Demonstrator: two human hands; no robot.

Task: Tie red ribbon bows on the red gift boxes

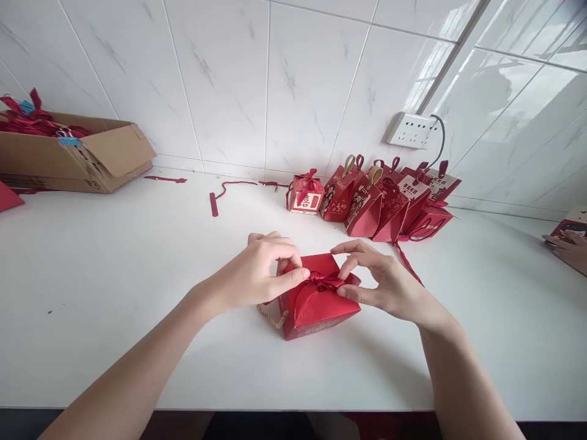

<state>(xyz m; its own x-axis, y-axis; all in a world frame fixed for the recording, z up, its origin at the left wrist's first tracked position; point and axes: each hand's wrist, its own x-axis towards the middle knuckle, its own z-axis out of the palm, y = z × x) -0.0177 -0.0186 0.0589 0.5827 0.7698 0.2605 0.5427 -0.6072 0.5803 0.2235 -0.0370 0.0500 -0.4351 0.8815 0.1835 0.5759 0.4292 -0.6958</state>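
A red gift box [316, 308] with folded top flaps sits on the white table in front of me. Across its top runs a dark red ribbon [321, 280], tied in a bow or knot at the centre. My left hand [275, 269] pinches the ribbon's left part between thumb and forefinger. On the other side, my right hand [378, 281] has its thumb and fingers closed about the ribbon's right loop. A twisted tan cord handle [273, 318] sticks out from the box's left side.
Several red gift boxes [389, 201] stand by the tiled wall, below a power strip [413, 130]. At left is a cardboard box [114, 150] of ribbons. A red cord with a tag [213, 205] lies on the table. Another person's hand [568, 241] holds a box at right.
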